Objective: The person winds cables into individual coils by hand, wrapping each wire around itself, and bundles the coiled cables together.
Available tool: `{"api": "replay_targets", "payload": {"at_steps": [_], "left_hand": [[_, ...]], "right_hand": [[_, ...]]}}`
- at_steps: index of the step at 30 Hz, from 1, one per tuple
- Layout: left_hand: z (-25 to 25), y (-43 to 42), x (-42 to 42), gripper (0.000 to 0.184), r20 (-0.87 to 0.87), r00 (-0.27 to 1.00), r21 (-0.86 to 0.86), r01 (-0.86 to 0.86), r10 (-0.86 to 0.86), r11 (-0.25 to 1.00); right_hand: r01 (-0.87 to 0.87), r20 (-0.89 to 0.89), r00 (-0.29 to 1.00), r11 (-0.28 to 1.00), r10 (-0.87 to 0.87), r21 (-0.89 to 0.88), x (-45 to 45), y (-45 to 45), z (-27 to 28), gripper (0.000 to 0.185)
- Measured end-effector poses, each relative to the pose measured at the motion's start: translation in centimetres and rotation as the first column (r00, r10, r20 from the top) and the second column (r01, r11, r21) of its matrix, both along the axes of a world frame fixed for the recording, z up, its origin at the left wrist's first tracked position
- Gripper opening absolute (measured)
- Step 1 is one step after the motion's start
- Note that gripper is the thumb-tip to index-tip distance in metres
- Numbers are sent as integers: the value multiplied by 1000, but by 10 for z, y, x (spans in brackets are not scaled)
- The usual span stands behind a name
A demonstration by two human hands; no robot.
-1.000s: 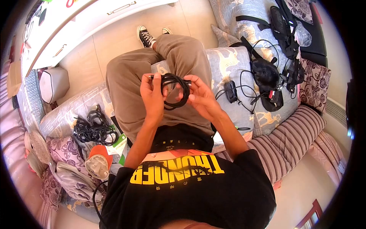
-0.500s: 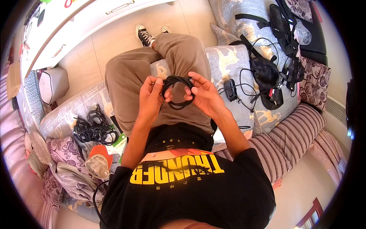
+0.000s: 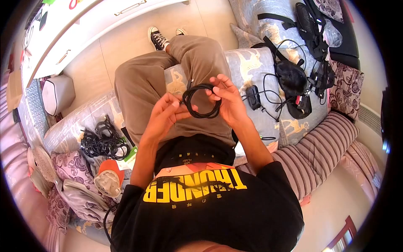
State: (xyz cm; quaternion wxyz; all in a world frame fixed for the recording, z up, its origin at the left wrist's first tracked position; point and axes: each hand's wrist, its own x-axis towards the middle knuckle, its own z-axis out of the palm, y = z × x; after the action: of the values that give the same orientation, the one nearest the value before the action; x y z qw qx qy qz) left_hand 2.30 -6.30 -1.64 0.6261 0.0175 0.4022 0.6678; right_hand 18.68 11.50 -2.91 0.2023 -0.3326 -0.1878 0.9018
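A black cable [image 3: 205, 115], wound into a round coil of several loops, is held up above my lap. My right hand [image 3: 230, 100] grips the coil's right side between thumb and fingers, with its index finger raised. On the coil's left side, my left hand [image 3: 164, 112] pinches what looks like an end of the cable between thumb and fingertips. The inside of the coil is open, and my trousers [image 3: 140, 80] show through it. A small light-tipped end pokes up at the coil's upper left.
A tangled pile of black cables [image 3: 103, 140] lies on the sofa at left, near an orange cap [image 3: 110, 178]. At right are a black device with straps and wires [image 3: 291, 77] and a small black box [image 3: 253, 98]. A striped bolster [image 3: 312, 157] lies behind them. A white cabinet [image 3: 100, 25] stands ahead.
The coil has shifted slightly right and now shows as a rounder ring. My left hand has moved down and left, away from the loops, while my right hand keeps hold of them.
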Motion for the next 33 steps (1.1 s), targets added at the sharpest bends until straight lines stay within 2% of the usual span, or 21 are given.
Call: {"api": "replay_targets", "payload": {"at_steps": [2,5,8,10,15,18,19,22,25,27,30,33], "left_hand": [[-9,-4,-1,8,-2,997,30,74,-74,997],[-27,-8,3,18,-51,984,46,173,-170,984],[7,9,3,23,-114,966,-50,228,-233,972],[24,20,-1,21,-104,954,-70,273,-280,959],[3,20,24,16,-148,964,-60,214,-220,975],[-1,22,28,18,-175,964,-81,186,-198,979],[-2,24,28,18,-194,961,-97,181,-197,979],[5,25,26,16,-95,985,-76,139,-146,987],[11,29,24,17,30,995,-131,93,-90,987],[6,27,23,19,14,996,-110,91,-90,990],[5,27,22,19,-32,992,-105,120,-123,987],[9,30,20,17,-26,990,-130,134,-139,982]], "right_hand": [[48,7,999,996,-48,71,-4,-6,6,26],[10,35,999,998,-12,54,-8,-20,9,19],[-126,28,992,988,124,85,-2,-21,1,14],[-158,139,981,975,136,158,-9,-29,10,12],[-298,283,935,904,212,308,-8,-31,2,13],[-284,346,927,871,143,401,-13,-38,4,9],[-268,338,932,880,133,392,-13,-38,5,7],[-228,314,943,897,108,378,-16,-38,9,4],[-190,295,953,901,73,391,-20,-41,14,1],[-157,268,962,902,48,403,-26,-40,18,2],[-231,303,944,919,132,320,-23,-37,15,6],[-250,312,941,886,128,391,-22,-34,5,9]]}}
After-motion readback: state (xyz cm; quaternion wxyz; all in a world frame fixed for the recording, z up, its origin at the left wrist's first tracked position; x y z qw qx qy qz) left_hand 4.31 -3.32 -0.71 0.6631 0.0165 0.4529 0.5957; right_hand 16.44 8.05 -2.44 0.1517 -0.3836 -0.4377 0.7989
